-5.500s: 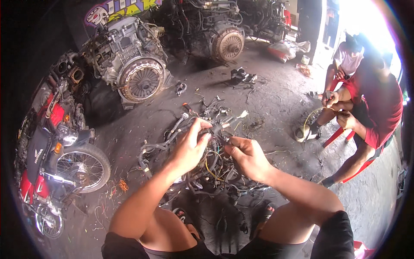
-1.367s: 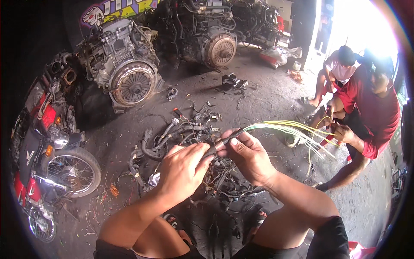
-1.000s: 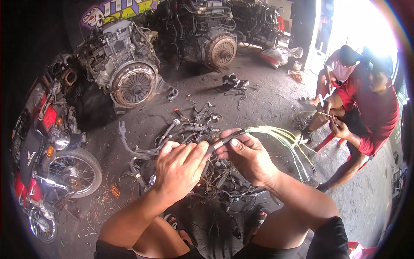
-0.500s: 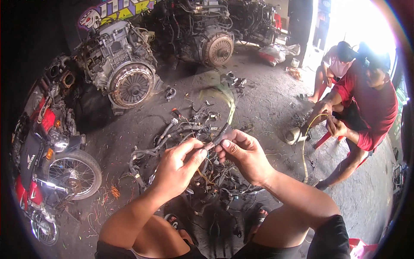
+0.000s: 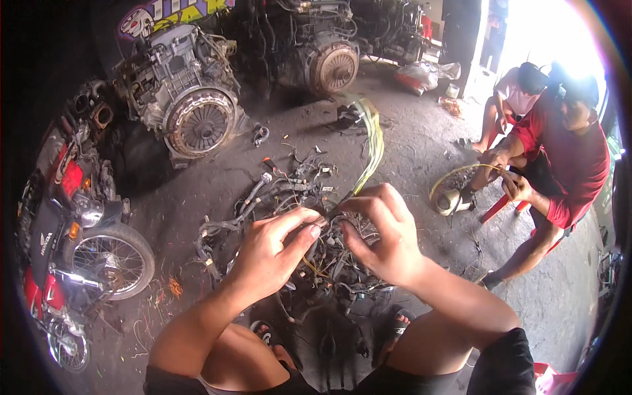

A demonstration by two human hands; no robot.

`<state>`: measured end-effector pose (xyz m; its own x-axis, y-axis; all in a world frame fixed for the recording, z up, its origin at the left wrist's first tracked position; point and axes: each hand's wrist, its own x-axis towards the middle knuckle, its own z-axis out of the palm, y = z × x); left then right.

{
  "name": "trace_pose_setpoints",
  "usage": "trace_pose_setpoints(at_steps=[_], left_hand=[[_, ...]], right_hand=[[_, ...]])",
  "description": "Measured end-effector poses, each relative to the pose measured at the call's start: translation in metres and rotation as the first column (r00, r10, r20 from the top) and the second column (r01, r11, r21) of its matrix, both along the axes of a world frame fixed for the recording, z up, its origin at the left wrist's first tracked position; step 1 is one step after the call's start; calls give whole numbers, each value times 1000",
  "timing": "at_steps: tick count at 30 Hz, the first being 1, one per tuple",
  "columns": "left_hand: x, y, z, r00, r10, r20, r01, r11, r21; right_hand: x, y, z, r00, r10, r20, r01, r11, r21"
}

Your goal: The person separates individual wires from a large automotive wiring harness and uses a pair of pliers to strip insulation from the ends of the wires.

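Observation:
Between my hands, over the floor, is a wiring harness with a dark-wrapped stretch and a bundle of yellow-green wires (image 5: 375,148) arching away from its far end. My left hand (image 5: 266,253) pinches the near end of the dark part between thumb and fingertips. Close beside it, the curled fingers of my right hand (image 5: 392,240) grip the same dark stretch, palm turned inward. Most of that gripped part is hidden behind my fingers. Below lies a tangled heap of wiring harnesses (image 5: 247,210) with grey and black branches and connectors.
Large engines (image 5: 197,112) with round clutch covers stand at the back. To the left is a red and black motorcycle (image 5: 99,260). A person in a red shirt (image 5: 569,158) sits at right, handling a yellow wire (image 5: 454,172); another person (image 5: 517,95) sits behind.
The yellow-green wires have swung to the right, from a blur into an arch. My right hand has rolled over, its fingers now curled higher. The co-worker's yellow wire has shifted into a sideways curve.

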<state>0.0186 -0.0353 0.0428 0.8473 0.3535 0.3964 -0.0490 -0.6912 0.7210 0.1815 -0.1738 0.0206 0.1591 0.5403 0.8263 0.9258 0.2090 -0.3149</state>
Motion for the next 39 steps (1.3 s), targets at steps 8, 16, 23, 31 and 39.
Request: trace_pose_setpoints(at_steps=[8, 16, 23, 31, 39], left_hand=[[0, 5, -8, 994, 49, -92, -38, 992, 122], [-1, 3, -3, 970, 27, -242, -2, 994, 106], [-2, 4, -8, 982, -41, -185, 80, 976, 205], [-9, 9, -10, 977, -52, -207, 104, 962, 252], [-5, 1, -16, 975, -49, -215, 136, 902, 409]], right_hand=[[12, 0, 2, 896, 116, 429, -17, 974, -227], [7, 0, -2, 870, 113, 480, 30, 960, -280], [11, 0, -3, 936, 175, 305, -49, 923, -382], [16, -5, -13, 897, 247, -367, -374, 866, -331], [9, -6, -11, 971, 211, -111, -239, 866, -439]])
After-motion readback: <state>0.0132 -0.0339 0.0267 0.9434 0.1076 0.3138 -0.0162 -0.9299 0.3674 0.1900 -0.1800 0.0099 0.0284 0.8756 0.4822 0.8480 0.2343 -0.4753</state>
